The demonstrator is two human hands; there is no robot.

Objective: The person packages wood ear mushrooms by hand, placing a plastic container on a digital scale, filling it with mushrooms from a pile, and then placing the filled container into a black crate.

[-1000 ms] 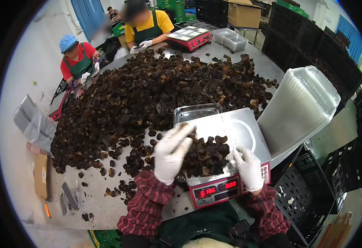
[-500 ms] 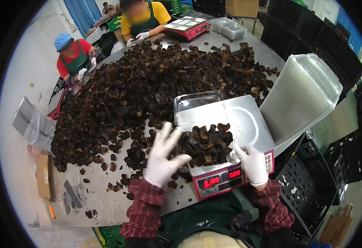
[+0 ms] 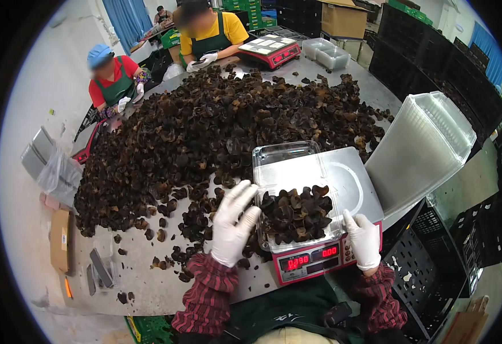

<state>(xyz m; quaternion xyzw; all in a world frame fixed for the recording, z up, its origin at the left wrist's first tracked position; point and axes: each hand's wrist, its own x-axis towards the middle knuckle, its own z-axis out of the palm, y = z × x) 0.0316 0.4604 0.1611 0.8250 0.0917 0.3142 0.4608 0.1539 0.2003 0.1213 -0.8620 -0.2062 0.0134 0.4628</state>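
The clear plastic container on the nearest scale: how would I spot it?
From the large heap of wood ear mushrooms on the metal table, come down to the nearest red scale. The clear plastic container sits on it, between the wearer's left hand and right hand. Unlike the tall stack of clear containers to the right, it holds mushrooms.

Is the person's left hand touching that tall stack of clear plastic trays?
Apart: the head view shows the weighing scale and right hand between the left hand and the stack of clear plastic trays.
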